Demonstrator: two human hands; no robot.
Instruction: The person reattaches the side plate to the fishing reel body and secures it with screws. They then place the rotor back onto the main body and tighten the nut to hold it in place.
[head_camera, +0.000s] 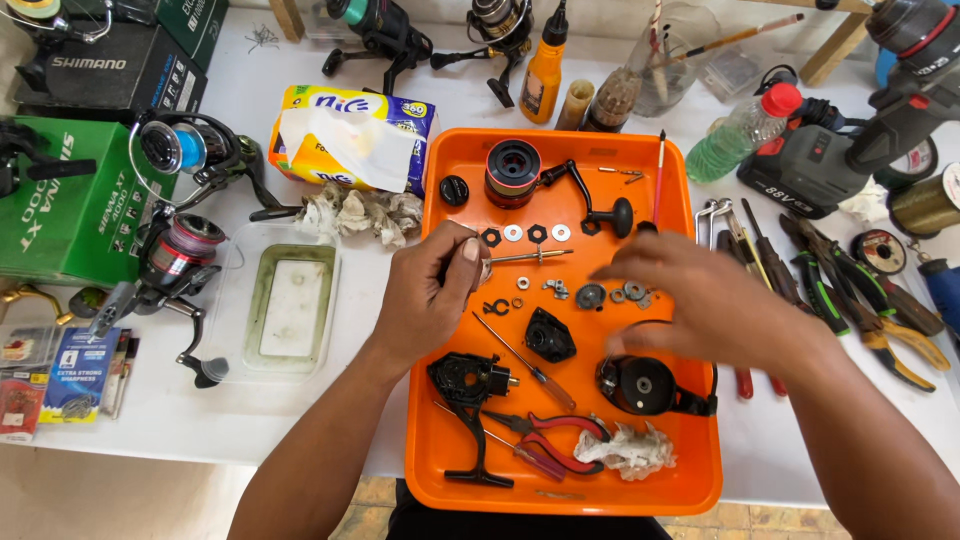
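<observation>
Two hands over orange tray (445, 470) of fishing-reel parts. Left hand (432, 292) curled, fingertips pinched on small metal part (486, 268), kind unclear. Right hand (700, 300) blurred, fingers spread apart, empty, just above washers (612, 294) and black rotor (640, 385).

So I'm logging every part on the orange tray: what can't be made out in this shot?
- Head view: the left hand closes on something small, hidden by its fingers.
- The right hand is motion-blurred and covers parts on the orange tray.
- The washers are too small to tell apart.
- The drill is cut off by the edge.
</observation>
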